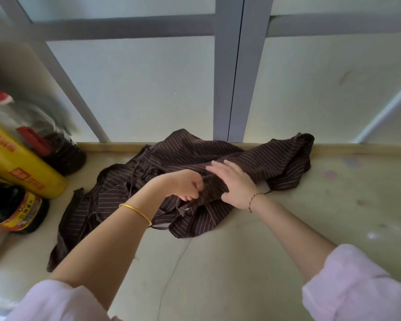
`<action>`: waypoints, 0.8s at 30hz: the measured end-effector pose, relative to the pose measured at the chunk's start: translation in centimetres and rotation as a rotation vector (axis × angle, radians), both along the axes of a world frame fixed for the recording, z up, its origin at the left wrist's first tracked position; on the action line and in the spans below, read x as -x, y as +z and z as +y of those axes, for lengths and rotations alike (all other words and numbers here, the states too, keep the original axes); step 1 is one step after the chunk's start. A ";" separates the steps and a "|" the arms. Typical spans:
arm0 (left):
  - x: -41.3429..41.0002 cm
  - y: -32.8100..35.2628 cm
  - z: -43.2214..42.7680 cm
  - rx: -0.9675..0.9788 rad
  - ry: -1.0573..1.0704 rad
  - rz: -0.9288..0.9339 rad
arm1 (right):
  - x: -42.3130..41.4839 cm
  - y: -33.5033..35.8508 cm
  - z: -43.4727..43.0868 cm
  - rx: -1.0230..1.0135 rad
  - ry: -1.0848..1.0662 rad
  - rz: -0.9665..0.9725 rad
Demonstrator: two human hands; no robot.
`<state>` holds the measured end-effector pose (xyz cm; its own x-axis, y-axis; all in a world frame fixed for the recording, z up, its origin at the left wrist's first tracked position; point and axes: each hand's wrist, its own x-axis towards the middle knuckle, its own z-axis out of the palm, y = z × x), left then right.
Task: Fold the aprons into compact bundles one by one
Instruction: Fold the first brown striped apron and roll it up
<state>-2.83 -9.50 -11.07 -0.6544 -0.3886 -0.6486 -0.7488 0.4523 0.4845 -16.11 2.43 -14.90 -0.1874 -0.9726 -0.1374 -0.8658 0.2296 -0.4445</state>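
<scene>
The left hand [185, 185], a gold bangle on its wrist, pinches a gathered fold of the dark brown apron with thin pale pinstripes [252, 156] between curled fingers. Just beside it at 3 o'clock, the right hand [234, 184] lies over the same ridge of cloth, fingers laid forward and thumb hooked under the fold, grasping it. The apron is rumpled and unfolded, spread across the pale beige bench [287, 228]: one corner bunches up against the raised back lip at 1 o'clock, a long strip trails toward 7 o'clock, and thin ties lie tangled near the middle.

At 12 o'clock the cloth touches the foot of a grey-framed frosted panel. At 9 o'clock stand a yellow cylindrical roll box [21, 167] and dark sauce bottles [63, 154], close to the apron's left edge; they are blurred, so possibly touching. Bare bench stretches from 3 to 6 o'clock, where a thin dark thread lies.
</scene>
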 end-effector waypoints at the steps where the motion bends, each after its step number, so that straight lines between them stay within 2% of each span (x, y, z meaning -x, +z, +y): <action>1: 0.0 0.7 0.1 -0.127 -0.020 0.001 | 0.1 0.0 -0.1 -0.044 0.049 0.017; 3: 0.0 1.8 0.3 -0.334 -0.029 0.011 | 0.2 0.2 0.3 -0.051 0.071 0.068; 5: -0.2 2.0 0.2 -0.324 0.002 -0.004 | 0.6 0.5 1.1 -0.038 0.015 0.120; 7: -0.4 1.8 0.2 -0.329 -0.001 -0.056 | 1.5 0.4 2.3 -0.036 -0.056 0.271; 9: -0.5 1.6 0.5 -0.389 0.003 -0.107 | 2.6 0.1 3.5 -0.153 -0.122 0.435; 11: -0.2 1.2 0.6 -0.381 0.040 -0.158 | 3.7 -0.2 4.4 -0.428 -0.160 0.439; 14: 0.6 1.7 0.7 -0.341 0.084 -0.167 | 5.1 0.1 5.1 -0.825 -0.114 0.275; 16: 1.2 2.7 0.7 -0.418 0.054 -0.121 | 5.8 0.8 5.6 -0.912 -0.082 0.237; 18: 2.2 4.0 1.2 -0.561 0.016 0.025 | 5.9 1.8 5.8 -0.798 -0.083 0.110; 21: 4.5 5.2 2.6 -0.706 0.072 0.307 | 4.3 3.4 5.7 -0.298 -0.177 -0.433; 22: 5.2 5.3 2.8 -0.727 0.121 0.375 | 4.1 3.2 5.6 -0.204 -0.245 -0.565; 23: 5.8 5.1 3.0 -0.711 0.166 0.422 | 4.1 3.1 5.8 -0.195 -0.278 -0.602; 24: 6.2 4.8 3.1 -0.626 0.197 0.440 | 4.2 3.0 6.1 -0.286 -0.271 -0.569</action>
